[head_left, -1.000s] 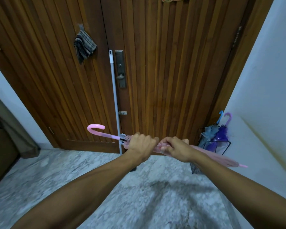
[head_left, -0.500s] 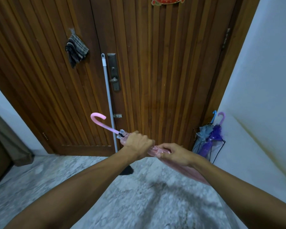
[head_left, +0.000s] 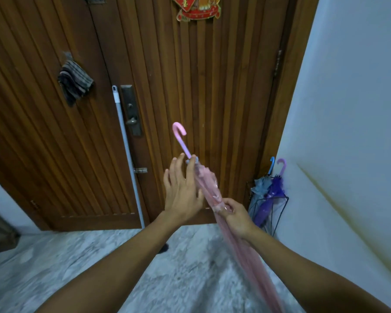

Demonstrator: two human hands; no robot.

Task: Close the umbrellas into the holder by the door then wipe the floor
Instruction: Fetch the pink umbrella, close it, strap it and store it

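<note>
With the right hand (head_left: 236, 216) pinching the pink umbrella (head_left: 207, 186) mid-canopy and the left hand (head_left: 182, 190) open against it, keep it furled and lower its tip into the holder (head_left: 280, 213).

Pink umbrella (head_left: 246, 251) blurred, its tip cut off at the bottom edge. Mop (head_left: 127, 152) head mostly hidden behind the left forearm. Red door ornament (head_left: 196, 7) cropped at top.

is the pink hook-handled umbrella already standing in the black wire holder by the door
No, the pink hook-handled umbrella is out in the air, pinched by the right hand, while the black wire holder holds only two others.
</note>
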